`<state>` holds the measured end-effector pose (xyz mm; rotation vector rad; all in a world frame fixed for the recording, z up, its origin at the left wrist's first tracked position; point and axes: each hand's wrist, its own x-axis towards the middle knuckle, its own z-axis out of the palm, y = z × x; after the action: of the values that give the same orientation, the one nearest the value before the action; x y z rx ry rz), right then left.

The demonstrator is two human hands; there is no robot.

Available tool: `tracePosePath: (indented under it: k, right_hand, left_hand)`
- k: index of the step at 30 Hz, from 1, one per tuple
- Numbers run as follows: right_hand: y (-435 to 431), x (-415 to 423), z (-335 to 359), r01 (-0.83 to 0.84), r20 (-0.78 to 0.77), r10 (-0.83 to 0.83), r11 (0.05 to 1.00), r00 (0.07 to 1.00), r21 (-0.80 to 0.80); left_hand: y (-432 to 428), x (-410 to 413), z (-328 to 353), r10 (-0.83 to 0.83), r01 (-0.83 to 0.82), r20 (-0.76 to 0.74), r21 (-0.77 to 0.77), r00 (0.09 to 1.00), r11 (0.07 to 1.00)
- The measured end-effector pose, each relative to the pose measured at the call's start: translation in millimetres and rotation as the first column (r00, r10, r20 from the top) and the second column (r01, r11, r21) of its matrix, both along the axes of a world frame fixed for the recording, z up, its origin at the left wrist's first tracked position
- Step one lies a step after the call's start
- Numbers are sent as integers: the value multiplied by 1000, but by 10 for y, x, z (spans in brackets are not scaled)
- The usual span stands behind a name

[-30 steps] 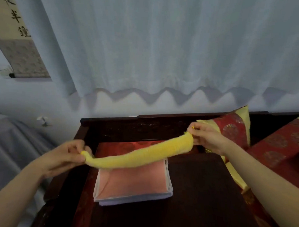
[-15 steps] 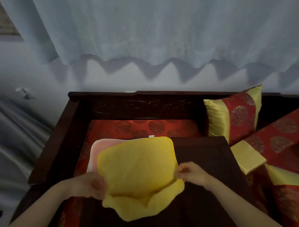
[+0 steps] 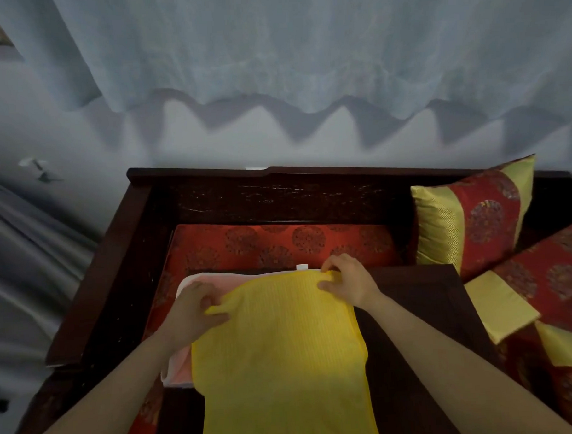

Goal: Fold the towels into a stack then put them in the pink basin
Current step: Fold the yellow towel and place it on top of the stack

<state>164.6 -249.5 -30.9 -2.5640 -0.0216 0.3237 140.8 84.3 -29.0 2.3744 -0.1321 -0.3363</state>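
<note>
Head view: two hands work one yellow towel (image 3: 277, 348) spread over a folded pink towel (image 3: 183, 367) on a dark wooden counter (image 3: 413, 309). The left hand (image 3: 193, 307), at 10 o'clock of the towel, has its grip pinching the far left corner; the right hand (image 3: 346, 281), at 1 o'clock, pinches the far right corner. The yellow cloth trails toward 6 o'clock. One small white tag (image 3: 302, 267) shows at 12 o'clock, its writing unreadable. Two red-and-gold cushions (image 3: 474, 215) (image 3: 542, 271) lie at 3 o'clock.
</note>
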Motion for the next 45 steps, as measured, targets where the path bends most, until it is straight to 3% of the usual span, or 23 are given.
tracePosePath:
  k: [2,5,9,14,17,19,22,25,29,32,35,37,39,41,45]
  right_hand:
    - [9,28,-5,-3,-37,4,999,999,35]
    - [-22,34,43,40,-4,-40,997,999,65]
    - [-56,20,151,37,58,-43,994,997,102]
    - [-136,18,428,-12,-9,13,997,1000,78]
    - [-200,15,796,-90,-174,104,992,979,84]
    - [-228,-6,1131,-146,-301,197,972,933,183]
    - [-251,-12,1678,-232,-388,387,892,837,389]
    - [-242,99,2031,-218,-377,452,825,808,521]
    - [-122,408,2053,-131,-351,338,856,873,499]
    - [21,643,1708,-29,-242,130,924,962,382]
    - [132,653,1242,67,34,-78,966,996,250]
    - [156,427,1038,29,158,-73,964,985,264]
    - [107,85,885,-98,217,33,951,976,294]
    - [-20,-278,720,-239,257,175,940,951,245]
    - [-271,-892,455,-422,133,411,905,902,63]
  left_hand:
    - [22,60,55,-29,9,-165,-121,986,993]
    - [92,177,192,-15,-103,-394,-277,919,955]
    - [85,225,385,-108,-173,-627,-371,772,912]
    - [-52,163,605,-264,-27,-741,-356,617,934]
    - [-57,114,791,-343,99,-780,-344,524,934]
    - [39,96,910,-430,202,-780,-380,455,903]
    - [244,121,1145,-563,251,-711,-506,422,825]
    - [380,219,1494,-682,323,-589,-605,433,728]
    - [469,523,1789,-525,240,-530,-513,666,824]
    - [392,737,1729,-289,132,-455,-345,842,929]
    - [310,810,1420,-69,62,-66,-92,995,994]
    - [255,630,1223,-91,96,140,-28,986,995]
    - [237,293,1053,-228,243,273,-21,934,970]
    - [230,-134,905,-393,373,354,128,848,919]
    - [192,-933,442,-595,476,433,360,677,803]
